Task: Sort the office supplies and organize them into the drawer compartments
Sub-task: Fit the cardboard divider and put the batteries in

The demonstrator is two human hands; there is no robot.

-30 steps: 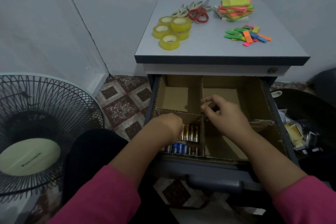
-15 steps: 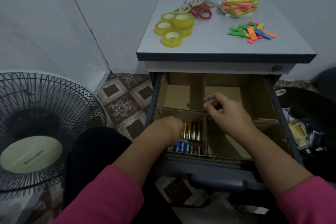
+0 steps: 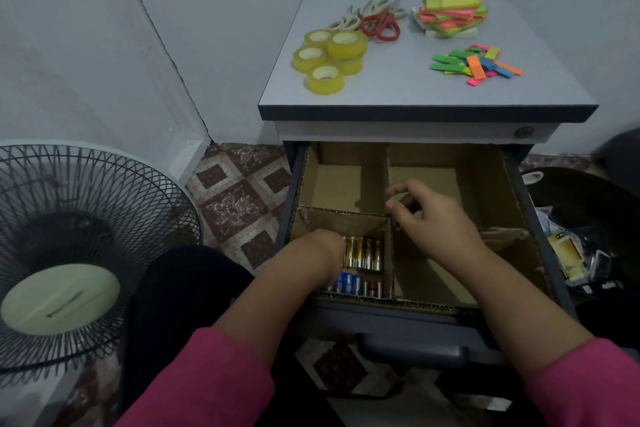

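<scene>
Batteries (image 3: 363, 253) under left hand (image 3: 320, 250), grip unclear; right hand (image 3: 433, 215) loosely curled over divider (image 3: 388, 184), holding nothing.

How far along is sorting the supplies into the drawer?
Done: batteries lie in the near-left cardboard compartment. In hand: the left hand reaches among them; the right hand hovers at the cardboard divider. Left: yellow tape rolls, scissors, stacked sticky-note pads and coloured paper flags remain on the cabinet top.

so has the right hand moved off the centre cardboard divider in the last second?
No. The right hand hovers at the centre divider as before, fingertips at the crossing; only the camera shifted.
</scene>
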